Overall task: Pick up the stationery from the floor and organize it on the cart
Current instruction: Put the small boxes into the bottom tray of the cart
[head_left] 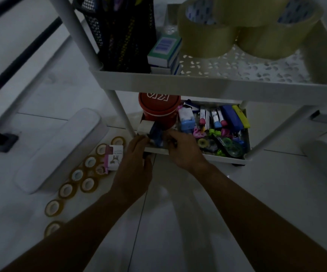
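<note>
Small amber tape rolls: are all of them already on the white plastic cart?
No, a string of small amber tape rolls lies on the pale tiled floor, left of the white plastic cart.

White cart (178,83), bright clutter
Black mesh pen holder (119,36) upper left, yellowish tape rolls (203,40) with blue-and-white cores upper right on a shelf (256,67) of leaf-shaped cut-outs; red tub (158,107) with white logo at centre; amber tape rings (88,184) and pink-and-white box (114,157) lower left

Left hand (134,160) and right hand (185,152) reach forward together
</note>
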`<action>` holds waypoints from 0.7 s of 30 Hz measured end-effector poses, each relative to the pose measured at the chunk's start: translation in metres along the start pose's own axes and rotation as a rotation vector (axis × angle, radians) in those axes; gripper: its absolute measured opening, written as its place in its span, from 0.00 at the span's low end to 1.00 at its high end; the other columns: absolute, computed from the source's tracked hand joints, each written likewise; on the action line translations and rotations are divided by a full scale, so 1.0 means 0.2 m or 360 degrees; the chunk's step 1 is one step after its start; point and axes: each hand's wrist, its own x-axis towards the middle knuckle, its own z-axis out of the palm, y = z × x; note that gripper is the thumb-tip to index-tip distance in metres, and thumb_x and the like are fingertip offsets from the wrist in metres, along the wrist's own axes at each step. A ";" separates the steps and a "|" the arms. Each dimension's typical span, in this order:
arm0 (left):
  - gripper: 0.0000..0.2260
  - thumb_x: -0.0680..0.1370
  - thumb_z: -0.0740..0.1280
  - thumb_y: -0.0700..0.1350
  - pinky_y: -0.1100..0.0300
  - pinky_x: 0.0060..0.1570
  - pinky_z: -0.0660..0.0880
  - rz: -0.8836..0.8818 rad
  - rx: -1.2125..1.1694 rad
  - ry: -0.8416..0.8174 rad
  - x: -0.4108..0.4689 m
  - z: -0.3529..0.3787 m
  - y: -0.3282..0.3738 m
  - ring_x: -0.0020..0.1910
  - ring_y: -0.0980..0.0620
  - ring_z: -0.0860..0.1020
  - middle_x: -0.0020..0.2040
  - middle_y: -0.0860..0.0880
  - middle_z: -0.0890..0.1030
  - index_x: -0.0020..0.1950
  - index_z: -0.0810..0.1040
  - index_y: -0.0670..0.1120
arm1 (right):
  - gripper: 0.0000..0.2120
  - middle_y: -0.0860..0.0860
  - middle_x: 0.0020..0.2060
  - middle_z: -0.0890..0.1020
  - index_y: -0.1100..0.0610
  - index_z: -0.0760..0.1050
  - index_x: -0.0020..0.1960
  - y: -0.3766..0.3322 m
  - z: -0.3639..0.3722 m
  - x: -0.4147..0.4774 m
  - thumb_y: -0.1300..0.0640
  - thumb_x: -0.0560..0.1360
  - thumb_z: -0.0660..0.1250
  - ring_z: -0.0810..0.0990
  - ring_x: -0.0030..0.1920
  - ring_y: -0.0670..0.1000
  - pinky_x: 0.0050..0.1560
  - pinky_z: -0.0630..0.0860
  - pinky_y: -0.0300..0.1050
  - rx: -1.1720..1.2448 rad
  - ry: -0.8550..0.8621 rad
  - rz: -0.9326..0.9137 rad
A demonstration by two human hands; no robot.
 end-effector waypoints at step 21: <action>0.23 0.76 0.64 0.36 0.82 0.52 0.66 0.0016 -0.0248 0.0133 0.00 -0.02 -0.01 0.56 0.64 0.69 0.65 0.48 0.71 0.71 0.67 0.45 | 0.24 0.53 0.54 0.77 0.54 0.69 0.63 -0.09 0.07 -0.02 0.53 0.71 0.72 0.78 0.51 0.51 0.48 0.79 0.50 0.0172 0.0070 0.0137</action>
